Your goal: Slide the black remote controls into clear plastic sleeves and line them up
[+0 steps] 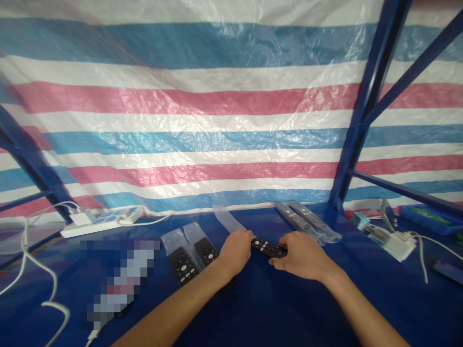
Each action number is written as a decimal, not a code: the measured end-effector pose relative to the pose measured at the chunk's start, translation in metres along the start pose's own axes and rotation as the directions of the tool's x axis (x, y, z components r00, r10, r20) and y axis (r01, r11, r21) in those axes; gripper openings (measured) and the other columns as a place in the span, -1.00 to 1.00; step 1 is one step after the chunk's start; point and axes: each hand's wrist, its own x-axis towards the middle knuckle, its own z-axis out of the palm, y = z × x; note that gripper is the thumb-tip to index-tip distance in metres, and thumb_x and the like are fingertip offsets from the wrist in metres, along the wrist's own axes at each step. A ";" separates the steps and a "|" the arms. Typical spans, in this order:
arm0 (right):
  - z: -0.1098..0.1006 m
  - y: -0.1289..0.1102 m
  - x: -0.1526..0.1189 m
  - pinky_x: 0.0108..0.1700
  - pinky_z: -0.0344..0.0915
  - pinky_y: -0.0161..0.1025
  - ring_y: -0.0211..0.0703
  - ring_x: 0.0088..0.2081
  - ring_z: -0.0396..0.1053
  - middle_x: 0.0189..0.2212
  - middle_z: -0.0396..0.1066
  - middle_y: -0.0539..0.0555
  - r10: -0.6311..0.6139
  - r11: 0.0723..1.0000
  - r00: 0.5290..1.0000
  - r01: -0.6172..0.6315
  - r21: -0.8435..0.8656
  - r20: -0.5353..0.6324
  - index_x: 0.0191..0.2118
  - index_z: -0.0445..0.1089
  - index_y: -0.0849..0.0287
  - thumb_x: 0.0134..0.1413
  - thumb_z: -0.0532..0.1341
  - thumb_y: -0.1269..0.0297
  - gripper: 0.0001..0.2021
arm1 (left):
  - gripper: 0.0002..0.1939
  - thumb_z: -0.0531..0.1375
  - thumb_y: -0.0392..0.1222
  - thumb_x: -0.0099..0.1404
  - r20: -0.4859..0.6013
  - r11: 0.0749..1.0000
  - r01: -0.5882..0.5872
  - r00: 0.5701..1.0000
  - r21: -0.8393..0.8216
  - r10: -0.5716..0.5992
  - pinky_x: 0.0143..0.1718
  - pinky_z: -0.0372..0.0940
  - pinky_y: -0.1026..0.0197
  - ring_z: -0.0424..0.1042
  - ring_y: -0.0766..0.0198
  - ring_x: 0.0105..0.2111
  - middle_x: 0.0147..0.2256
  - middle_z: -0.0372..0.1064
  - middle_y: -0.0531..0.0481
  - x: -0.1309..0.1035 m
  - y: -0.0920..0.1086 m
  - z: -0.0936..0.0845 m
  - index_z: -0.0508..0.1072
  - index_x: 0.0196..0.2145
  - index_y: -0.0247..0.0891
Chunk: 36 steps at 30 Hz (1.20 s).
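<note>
Against tarp (202,101), near power strip (97,224), bagged remotes (296,217), pinches illegibly marked remote (266,247) in right hand (304,254), sleeve (227,219) in left hand (235,251).

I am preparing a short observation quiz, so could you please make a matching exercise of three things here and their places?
Things
1. Black button-covered remote control that the right hand holds
2. White oblong plastic power strip
3. Red-white-and-blue striped plastic sheet

Places
A. Behind the blue table
B. Just right of the left hand
C. Toward the table's back left

Pairs: 1-B; 2-C; 3-A
</note>
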 end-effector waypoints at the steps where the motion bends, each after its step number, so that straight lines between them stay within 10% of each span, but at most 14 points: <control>1: 0.004 -0.003 0.001 -0.45 0.06 -0.28 -0.01 -0.38 0.46 -0.49 0.52 0.14 0.006 1.000 1.000 -0.006 -0.013 -0.002 -0.50 0.49 0.14 -0.16 0.23 0.00 -0.70 | -0.68 -0.12 -0.38 0.34 0.003 1.000 -0.015 1.000 -0.001 0.015 -0.16 0.27 0.15 0.44 0.15 -0.23 -0.26 0.44 -0.18 0.000 0.002 0.001 0.43 -0.24 -0.37; 12: 0.026 -0.029 0.012 -0.34 0.20 -0.21 0.09 -0.27 0.48 -0.35 0.53 0.23 0.057 0.998 0.998 -0.058 -0.020 -0.024 -0.40 0.49 0.19 0.00 0.14 0.06 -0.69 | -0.71 -0.11 -0.38 0.35 -0.022 0.985 -0.099 0.995 -0.140 0.096 -0.17 0.23 0.22 0.39 0.23 -0.25 -0.29 0.41 -0.08 -0.011 0.019 0.005 0.40 -0.30 -0.30; 24: 0.018 0.011 0.017 -0.41 0.10 -0.37 -0.25 -0.43 0.31 -0.49 0.37 -0.06 -0.226 0.912 0.973 0.191 0.363 0.054 -0.32 0.47 0.12 -0.03 0.25 0.19 -0.84 | -0.72 -0.09 -0.35 0.36 -0.159 0.960 -0.045 0.987 -0.277 0.000 -0.19 0.22 0.24 0.38 0.27 -0.28 -0.33 0.41 -0.03 -0.011 0.004 0.009 0.39 -0.34 -0.28; 36: 0.025 -0.001 0.018 -0.45 0.01 -0.35 -0.24 -0.44 0.32 -0.51 0.42 -0.03 -0.111 0.965 0.992 0.124 0.229 -0.067 -0.49 0.37 0.14 -0.03 0.25 0.07 -0.76 | -0.74 -0.09 -0.33 0.36 -0.178 0.935 -0.145 0.980 -0.324 0.090 -0.21 0.22 0.26 0.36 0.31 -0.31 -0.35 0.38 0.02 -0.027 0.014 0.000 0.36 -0.37 -0.25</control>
